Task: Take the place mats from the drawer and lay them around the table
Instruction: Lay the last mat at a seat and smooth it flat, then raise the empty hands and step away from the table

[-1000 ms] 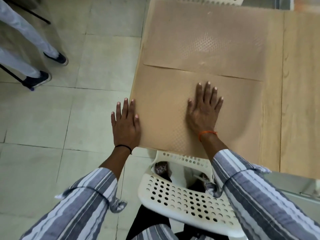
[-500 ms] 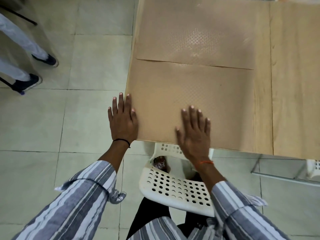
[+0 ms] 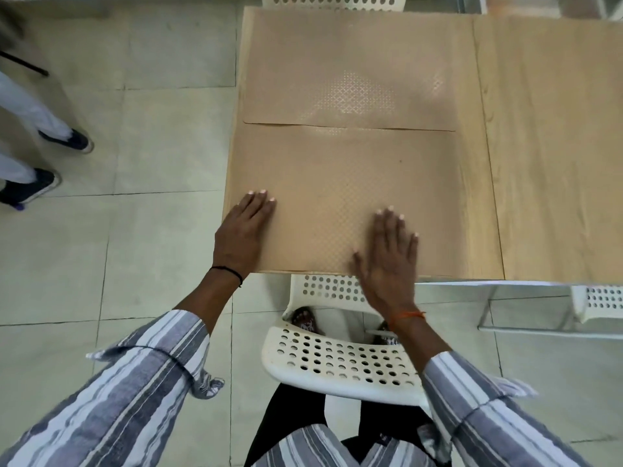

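From the head view we look down on a wooden table [image 3: 546, 146] with two tan mats on its left half. The far mat [image 3: 350, 69] lies toward the far edge; the near mat [image 3: 340, 183] runs along the near edge, its far border touching or slightly overlapping the other, we cannot tell which. Our left hand [image 3: 244, 230] lies flat at the near left corner, fingers together and straight, holding nothing. Our right hand [image 3: 387, 257] lies flat at the near edge, fingers spread a little, palm partly past the edge, also gripping nothing. A white chair [image 3: 337, 362] stands just below the near edge, between us and the table. We judge the mats thin, light and floppy, with an embossed face that should grip the wood; flat palms suit shifting one, and a pinch at a corner or the near border suits lifting. The drawer is not in view.
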The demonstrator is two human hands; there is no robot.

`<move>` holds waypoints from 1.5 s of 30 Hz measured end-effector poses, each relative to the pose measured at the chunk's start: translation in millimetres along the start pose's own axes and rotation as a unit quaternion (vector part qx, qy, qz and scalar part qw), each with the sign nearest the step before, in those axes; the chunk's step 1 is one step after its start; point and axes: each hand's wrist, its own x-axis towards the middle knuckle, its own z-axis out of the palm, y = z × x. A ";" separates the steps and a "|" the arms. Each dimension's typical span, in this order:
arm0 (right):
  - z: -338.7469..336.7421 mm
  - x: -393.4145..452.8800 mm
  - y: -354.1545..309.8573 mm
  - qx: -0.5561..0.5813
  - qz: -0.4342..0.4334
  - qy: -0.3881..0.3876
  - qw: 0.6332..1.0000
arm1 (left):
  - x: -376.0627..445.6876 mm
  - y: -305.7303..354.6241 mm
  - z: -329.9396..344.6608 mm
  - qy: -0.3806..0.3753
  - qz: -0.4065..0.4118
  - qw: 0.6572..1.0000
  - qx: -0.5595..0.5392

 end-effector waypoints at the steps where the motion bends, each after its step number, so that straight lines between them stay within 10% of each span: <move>1: 3.5 -2.4 -11.7 0.005 -0.033 -0.007 0.999 | 0.3 2.1 -1.5 -0.006 -0.007 1.000 0.000; 14: -9.8 -17.7 103.5 -0.047 0.086 0.017 0.995 | 2.9 31.1 -2.7 -0.081 -0.093 0.992 0.010; 22: -35.9 -12.7 59.3 -0.019 0.078 0.039 0.996 | 0.7 44.8 -11.7 -0.127 -0.112 0.986 0.003; 45: -250.5 -92.7 -90.7 0.068 -0.138 0.298 0.942 | -55.1 130.9 -269.1 0.169 0.028 0.975 -0.145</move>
